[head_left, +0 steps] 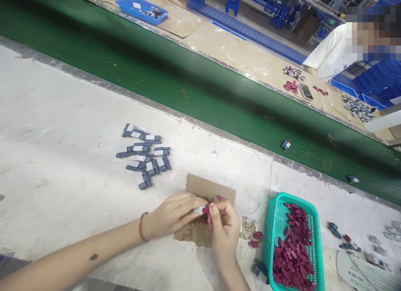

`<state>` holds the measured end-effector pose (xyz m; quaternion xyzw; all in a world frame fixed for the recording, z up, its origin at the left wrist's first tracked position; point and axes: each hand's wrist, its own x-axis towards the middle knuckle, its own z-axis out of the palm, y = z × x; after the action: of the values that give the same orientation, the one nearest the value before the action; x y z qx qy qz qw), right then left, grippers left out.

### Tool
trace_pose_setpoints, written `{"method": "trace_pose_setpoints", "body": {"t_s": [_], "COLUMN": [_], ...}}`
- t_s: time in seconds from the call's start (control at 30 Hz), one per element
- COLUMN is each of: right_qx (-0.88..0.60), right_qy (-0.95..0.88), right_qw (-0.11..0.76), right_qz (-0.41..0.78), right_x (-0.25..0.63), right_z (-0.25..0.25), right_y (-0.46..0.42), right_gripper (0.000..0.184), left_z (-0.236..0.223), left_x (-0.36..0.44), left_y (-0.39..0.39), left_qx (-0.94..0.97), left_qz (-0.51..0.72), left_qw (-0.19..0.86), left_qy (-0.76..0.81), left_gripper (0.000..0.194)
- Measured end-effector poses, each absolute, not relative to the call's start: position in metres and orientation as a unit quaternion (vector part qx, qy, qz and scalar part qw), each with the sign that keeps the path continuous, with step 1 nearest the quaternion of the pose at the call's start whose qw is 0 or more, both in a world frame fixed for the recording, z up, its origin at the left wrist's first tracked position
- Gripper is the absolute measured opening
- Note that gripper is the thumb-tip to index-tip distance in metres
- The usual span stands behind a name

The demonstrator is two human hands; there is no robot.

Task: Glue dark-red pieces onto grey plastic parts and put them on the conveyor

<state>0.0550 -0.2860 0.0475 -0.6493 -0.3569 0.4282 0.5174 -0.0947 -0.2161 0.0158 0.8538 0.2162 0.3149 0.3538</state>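
Above a stained piece of cardboard [211, 186], my left hand [173, 213] is closed on a small grey-and-white plastic part [199, 209]. My right hand [224, 228] pinches a small dark red plastic piece [206, 210] against the end of that part; whether it is fitted in cannot be told. Another red piece [220, 197] lies on the cardboard just beyond my fingers. To the left of my hands is a loose pile of dark grey-and-white parts [150, 149]. A green basket [317, 224] holding many red pieces [293, 253] stands right of my right hand.
A green conveyor belt [188, 86] runs diagonally beyond my table, carrying two small parts [286, 144]. Across it, a person in a white shirt [328, 50] sits near piles of parts and a phone [305, 91]. A blue tray [125, 6] is at far left. Loose grey parts [334, 230] lie right of the basket.
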Motion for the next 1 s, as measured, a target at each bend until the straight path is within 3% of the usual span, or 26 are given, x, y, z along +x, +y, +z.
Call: {"method": "trace_pose_setpoints", "body": {"t_s": [0.27,0.4,0.57,0.9,1.0], "right_qx": [-0.667,-0.670,-0.654,-0.651,-0.679], "right_qy": [-0.441,-0.526,-0.640,-0.653,-0.626], "right_qw": [0.466,0.392,0.305,0.277,0.284], "right_qz": [0.379,0.347,0.265,0.270,0.258], "right_x": [0.054,0.065,0.072,0.068,0.085], "right_z": [0.045,0.052,0.054,0.061,0.078], "right_y": [-0.286,-0.283,-0.281,-0.284,-0.298], "right_gripper": [0.035,0.030,0.039,0.043,0.037], "left_z": [0.019,0.021,0.019,0.012,0.012], "left_x": [-0.092,-0.092,-0.092,-0.098,-0.099], "left_y": [-0.216,-0.216,-0.217,-0.216,-0.217], "left_qx": [0.850,0.842,0.839,0.833,0.810], "left_qz": [0.308,0.282,0.286,0.262,0.264], "left_qw": [0.361,0.398,0.398,0.421,0.443], "left_qy": [0.228,0.232,0.236,0.245,0.278], "left_gripper": [0.025,0.023,0.021,0.023,0.022]}}
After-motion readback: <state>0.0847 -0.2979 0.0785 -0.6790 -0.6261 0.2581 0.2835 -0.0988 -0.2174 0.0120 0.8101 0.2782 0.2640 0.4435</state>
